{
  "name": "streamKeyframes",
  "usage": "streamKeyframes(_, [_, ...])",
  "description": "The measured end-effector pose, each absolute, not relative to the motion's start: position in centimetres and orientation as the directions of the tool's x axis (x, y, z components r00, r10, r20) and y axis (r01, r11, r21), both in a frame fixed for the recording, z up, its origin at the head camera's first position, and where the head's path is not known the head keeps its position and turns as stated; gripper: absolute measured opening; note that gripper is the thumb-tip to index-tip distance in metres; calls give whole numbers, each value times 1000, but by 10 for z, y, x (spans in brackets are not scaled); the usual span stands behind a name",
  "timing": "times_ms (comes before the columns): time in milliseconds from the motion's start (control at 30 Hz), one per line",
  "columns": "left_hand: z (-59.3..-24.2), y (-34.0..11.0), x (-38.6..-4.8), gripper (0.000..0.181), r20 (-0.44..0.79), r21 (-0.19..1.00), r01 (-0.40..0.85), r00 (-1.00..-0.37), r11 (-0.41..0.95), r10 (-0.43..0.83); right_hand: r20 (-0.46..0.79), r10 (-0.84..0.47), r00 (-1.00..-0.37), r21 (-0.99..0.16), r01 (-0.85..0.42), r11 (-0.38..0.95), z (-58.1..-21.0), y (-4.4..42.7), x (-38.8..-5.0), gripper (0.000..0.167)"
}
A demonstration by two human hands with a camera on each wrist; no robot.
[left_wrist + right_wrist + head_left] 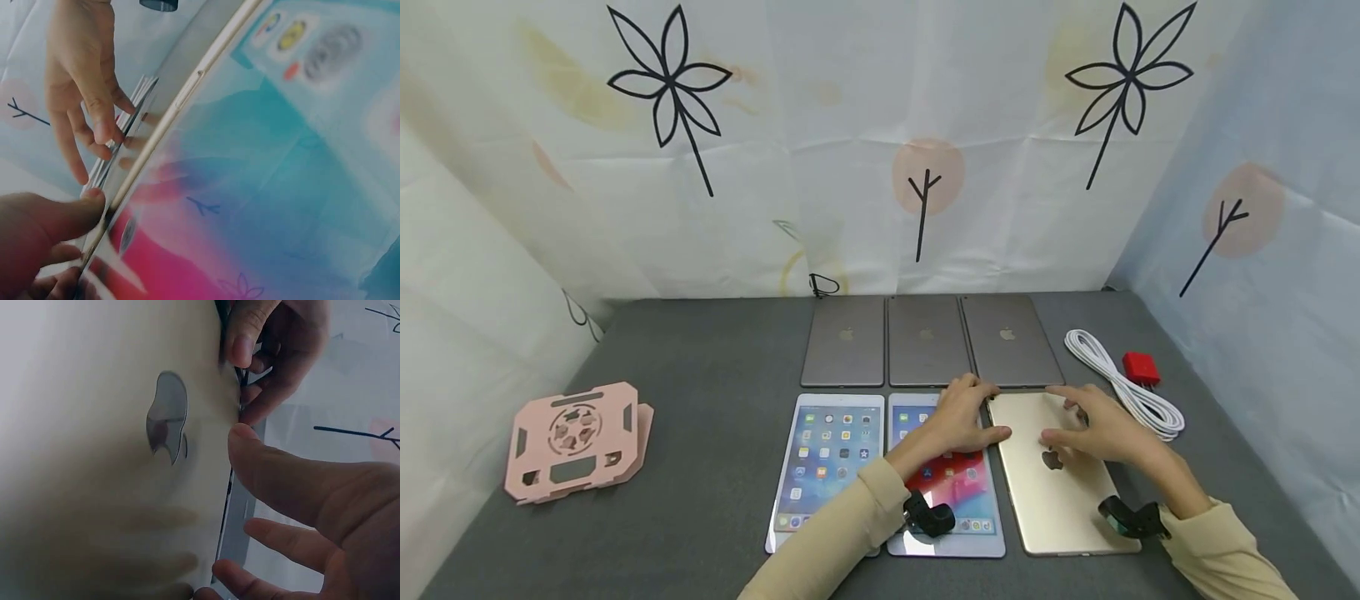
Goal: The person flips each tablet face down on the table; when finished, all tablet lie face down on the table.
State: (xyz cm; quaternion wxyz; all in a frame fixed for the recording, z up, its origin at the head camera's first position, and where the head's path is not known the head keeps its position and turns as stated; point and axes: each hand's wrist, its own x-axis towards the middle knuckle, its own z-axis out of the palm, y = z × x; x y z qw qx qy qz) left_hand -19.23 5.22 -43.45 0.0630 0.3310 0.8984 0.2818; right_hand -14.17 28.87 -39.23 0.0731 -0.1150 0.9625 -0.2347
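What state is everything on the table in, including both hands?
Three gray tablets: backs up, logos showing.
Left white tablet: face up, screen lit with icons.
Right white tablet: face up, screen lit, partly covered.
Gold tablet: back up, logo showing.
Left hand: at the gold tablet's left edge.
Right hand: over the gold tablet.
White cable: coiled.
Red charger: beside the cable.
Pink panels: overlapping, slightly offset.

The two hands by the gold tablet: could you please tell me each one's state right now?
Left hand: at the gold tablet; whether gripping cannot be told.
Right hand: open, fingers loosely spread.
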Motion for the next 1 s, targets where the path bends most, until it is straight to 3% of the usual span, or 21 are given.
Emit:
streamKeyframes(300, [-425, 11, -197, 63, 36, 696, 495, -748, 521, 663, -100, -294, -950, -526, -201, 826, -386, 257, -139, 65])
streamKeyframes(700, [-407, -52, -199, 71, 30, 620, 534, -748, 574, 664, -61, -378, -924, -545, -287, 788, -384, 226, -143, 67])
streamKeyframes(1000, [-399, -79, -199, 79, -33, 605, 482, -780, 634, 625, -72, -394, -916, -540, -296, 787, -385, 204, -150, 69])
